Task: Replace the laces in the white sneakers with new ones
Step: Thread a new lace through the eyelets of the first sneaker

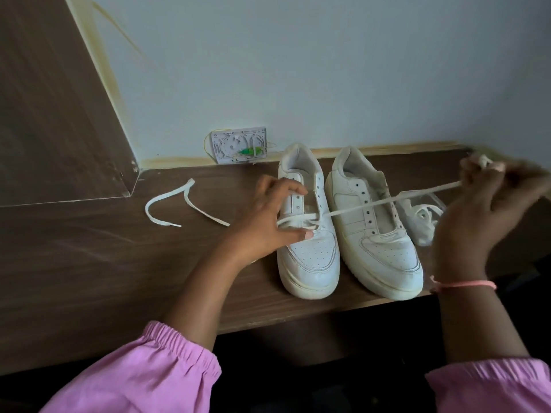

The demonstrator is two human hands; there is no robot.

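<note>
- My left hand [265, 216] rests on the left sneaker [307, 225], fingers [293, 189] spread across its eyelet rows and thumb pressing down at the lowest eyelets, steadying the shoe rather than curling round anything.
- My right hand [489, 201] is raised above the tabletop [89, 263] at the right edge, fingers clenched on the lace [387, 199], pinching its bunched end near the top of the hand.
- The lace runs taut from that hand, over the right sneaker [375, 231], down to the lowest eyelets of the left sneaker, where it crosses the tongue just above my thumb.
- The two sneakers stand side by side, toes towards me, heels near the wall [298, 70]; the right one has bare eyelets.
- A loose lace [167, 204] lies curled on the tabletop left of my left hand.
- A bundle of laces [423, 222] sits in clear wrapping just right of the right sneaker.
- A small white plate [238, 146] with a green bit leans at the wall behind the shoes.
- Pink sleeves [155, 374] cover my forearms; a pink band [465, 284] circles my right wrist.
</note>
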